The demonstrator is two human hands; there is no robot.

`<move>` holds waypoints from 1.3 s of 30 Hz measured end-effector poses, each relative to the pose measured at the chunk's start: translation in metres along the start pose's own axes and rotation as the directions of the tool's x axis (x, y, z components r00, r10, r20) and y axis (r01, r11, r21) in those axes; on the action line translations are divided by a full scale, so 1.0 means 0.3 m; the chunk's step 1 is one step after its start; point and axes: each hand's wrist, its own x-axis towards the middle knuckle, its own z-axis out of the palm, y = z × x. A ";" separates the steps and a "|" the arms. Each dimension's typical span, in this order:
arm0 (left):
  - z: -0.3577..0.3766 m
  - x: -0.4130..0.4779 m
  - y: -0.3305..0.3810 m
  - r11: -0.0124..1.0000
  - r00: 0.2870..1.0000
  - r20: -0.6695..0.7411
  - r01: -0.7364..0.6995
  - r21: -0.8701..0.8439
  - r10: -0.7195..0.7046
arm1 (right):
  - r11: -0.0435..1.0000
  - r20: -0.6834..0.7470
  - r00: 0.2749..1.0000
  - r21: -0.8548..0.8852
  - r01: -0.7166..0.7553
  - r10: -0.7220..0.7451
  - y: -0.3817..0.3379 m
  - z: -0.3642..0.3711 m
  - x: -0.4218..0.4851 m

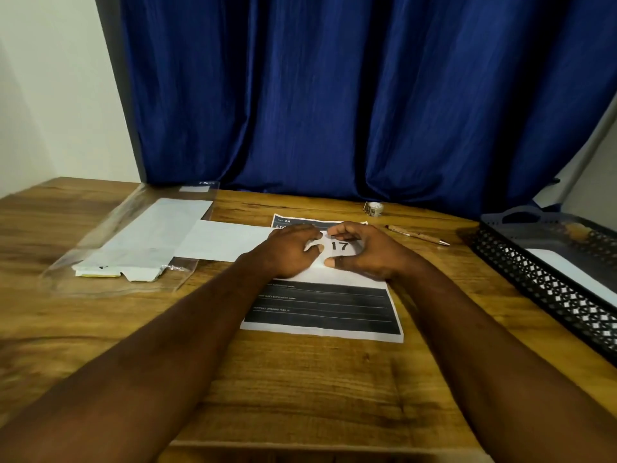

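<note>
As the sheet lies flat and square on the table, its placement is judged complete. What is left appears to be work on its white middle band, where the number 17 shows. Whether the 17 is on the sheet itself or on a separate slip cannot be told. No writing is under way: the pen lies untouched to the right, apart from both hands.

The number lies between the two hands. The left hand rests on the sheet just left of it, fingers loosely extended, tips touching the paper, nothing gripped. The right hand arches round the number from the right, forefinger above and thumb below, both tips on the paper. Whether this hand pinches a slip or only presses cannot be told.

Outward, a blank paper and a clear sleeve lie to the left. A tape roll stands beyond the sheet, and a mesh tray sits at the right edge.
</note>
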 end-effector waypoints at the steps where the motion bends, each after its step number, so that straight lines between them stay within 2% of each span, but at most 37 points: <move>1: 0.003 0.001 -0.002 1.000 1.000 -0.004 0.010 0.024 -0.010 | 1.000 -0.001 1.000 0.000 -0.001 0.001 -0.003 0.003 -0.004; 6: -0.011 -0.002 -0.032 0.968 0.984 -0.081 0.172 0.180 -0.160 | 0.999 -0.020 0.999 0.022 -0.031 0.031 -0.012 0.008 -0.010; 9: -0.029 -0.005 -0.055 0.960 0.984 -0.120 0.159 0.231 -0.134 | 0.996 -0.021 0.998 0.057 -0.063 0.064 -0.015 0.011 -0.006; 12: -0.025 -0.003 -0.062 0.969 0.984 -0.141 0.135 0.208 -0.106 | 0.992 -0.034 0.995 0.087 -0.086 0.089 -0.019 0.011 -0.009; 18: -0.027 0.018 -0.068 0.985 0.942 -0.332 0.017 0.171 0.042 | 0.986 -0.113 0.982 0.092 -0.138 0.148 -0.033 0.029 -0.011; 21: -0.038 0.015 -0.056 0.984 0.891 -0.434 -0.066 0.164 0.132 | 0.984 -0.137 0.980 0.121 -0.129 0.145 -0.043 0.016 -0.012; 24: -0.059 0.007 -0.028 0.965 0.801 -0.544 -0.154 0.214 0.249 | 0.939 -0.108 0.988 0.336 -0.069 0.111 -0.055 -0.005 -0.022; 26: -0.073 0.002 -0.002 0.948 0.733 -0.604 -0.201 0.248 0.314 | 0.904 -0.183 0.980 0.428 0.007 0.080 -0.056 -0.017 -0.028; 28: -0.083 0.000 0.024 0.934 0.709 -0.612 -0.219 0.282 0.350 | 0.916 -0.337 0.939 0.393 0.078 0.065 -0.050 -0.035 -0.030; 30: -0.089 -0.005 0.047 0.921 0.729 -0.574 -0.214 0.325 0.372 | 0.952 -0.483 0.875 0.280 0.127 0.025 -0.040 -0.055 -0.031; 32: -0.098 -0.011 0.059 0.913 0.743 -0.554 -0.192 0.360 0.375 | 0.974 -0.565 0.825 0.196 0.113 0.018 -0.024 -0.071 -0.027; 35: -0.120 -0.020 0.061 0.912 0.717 -0.589 -0.163 0.378 0.372 | 0.983 -0.587 0.809 0.165 0.080 0.033 0.002 -0.083 -0.028; 39: -0.137 -0.032 0.057 0.896 0.717 -0.566 -0.193 0.399 0.406 | 0.984 -0.553 0.830 0.175 0.029 0.073 0.040 -0.097 -0.031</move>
